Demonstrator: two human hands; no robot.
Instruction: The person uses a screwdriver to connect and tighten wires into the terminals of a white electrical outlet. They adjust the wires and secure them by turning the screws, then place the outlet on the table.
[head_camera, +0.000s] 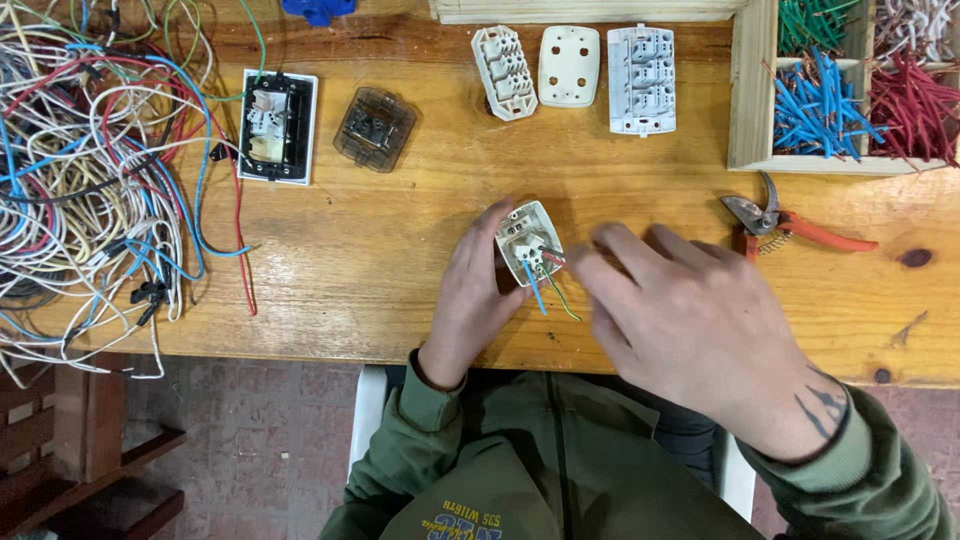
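My left hand grips a small white socket module, holding it tilted on the wooden table. Short red, blue and green wires stick out of the module's back. My right hand is beside it, its fingertips at the red wire by the module's right edge. Whether those fingers pinch the wire is hidden.
A tangle of coloured wires covers the table's left end. A black-and-white switch unit and a clear cover lie left of centre. Three white socket parts sit at the back. Orange-handled cutters lie right, below a wooden tray of cut wires.
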